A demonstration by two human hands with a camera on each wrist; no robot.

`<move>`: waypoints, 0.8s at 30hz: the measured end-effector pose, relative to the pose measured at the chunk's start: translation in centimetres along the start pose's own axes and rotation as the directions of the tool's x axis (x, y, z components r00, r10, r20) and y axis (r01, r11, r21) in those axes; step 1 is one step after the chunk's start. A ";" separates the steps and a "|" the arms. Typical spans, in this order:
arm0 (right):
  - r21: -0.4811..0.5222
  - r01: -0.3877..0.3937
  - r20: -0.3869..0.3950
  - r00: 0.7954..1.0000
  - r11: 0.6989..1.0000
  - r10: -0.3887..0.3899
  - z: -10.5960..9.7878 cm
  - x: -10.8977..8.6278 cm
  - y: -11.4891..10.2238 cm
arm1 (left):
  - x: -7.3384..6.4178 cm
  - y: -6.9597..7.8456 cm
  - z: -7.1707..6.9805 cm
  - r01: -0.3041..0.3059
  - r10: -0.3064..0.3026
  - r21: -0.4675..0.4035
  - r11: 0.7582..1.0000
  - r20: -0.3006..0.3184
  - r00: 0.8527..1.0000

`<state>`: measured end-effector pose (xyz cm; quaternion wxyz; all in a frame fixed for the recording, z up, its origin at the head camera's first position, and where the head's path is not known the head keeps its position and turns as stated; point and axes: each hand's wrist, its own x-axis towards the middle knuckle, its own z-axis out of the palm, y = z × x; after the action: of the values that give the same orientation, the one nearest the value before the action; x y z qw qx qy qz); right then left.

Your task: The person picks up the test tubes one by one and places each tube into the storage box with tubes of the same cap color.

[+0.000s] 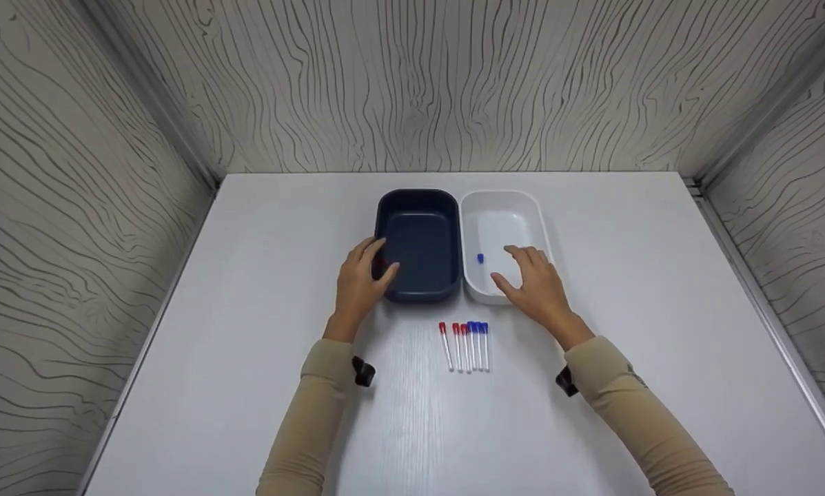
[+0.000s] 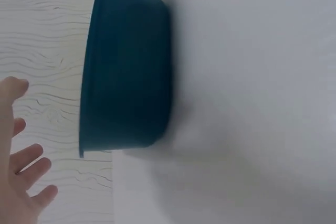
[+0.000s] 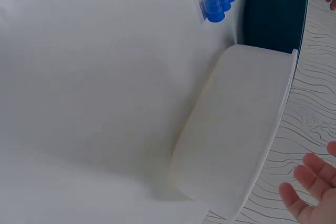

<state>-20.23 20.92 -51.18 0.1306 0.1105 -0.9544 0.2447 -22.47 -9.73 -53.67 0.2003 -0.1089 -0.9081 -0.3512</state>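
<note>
Six red/blue-capped clear tubes (image 1: 466,349) front rectangular navy bin (image 1: 422,255), white bin (image 1: 505,224), wood-grain panel (image 1: 412,89) behind; left hand (image 1: 362,281), right hand (image 1: 537,288) spread

A booth-like workstation, enclosed on three sides by pale panels (image 1: 419,89) with a dark wood-grain pattern. Grey metal rails (image 1: 153,89) line the corners around a plain white table (image 1: 247,275).
</note>
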 end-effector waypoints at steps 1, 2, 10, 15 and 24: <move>0.021 0.011 0.001 1.000 1.000 -0.011 0.2 -0.3 -0.1 | -0.2 -0.4 0.2 0.028 -0.027 -0.058 0.998 0.013 1.000; 0.039 0.025 0.001 1.000 0.999 -0.025 0.3 -0.6 -0.2 | -0.4 -0.7 0.4 0.055 -0.052 -0.115 0.992 0.027 0.998; 0.157 0.116 0.057 0.990 0.981 -0.126 1.3 -2.8 -1.3 | -1.8 -2.9 2.2 0.285 -0.226 -0.466 0.837 0.179 0.958; 0.195 0.126 0.168 0.973 0.973 -0.159 2.3 -3.7 -1.7 | -2.1 -3.4 3.2 0.339 -0.242 -0.516 0.787 0.247 0.938; 0.128 0.126 0.349 0.923 0.984 -0.164 4.0 -5.0 -2.2 | -2.6 -4.0 3.2 0.399 -0.246 -0.478 0.783 0.352 0.903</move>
<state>-15.73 17.79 -55.15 -0.0333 0.2300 -0.9374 0.2593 -22.39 -10.60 -59.42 -0.0283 -0.0493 -0.7959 -0.6028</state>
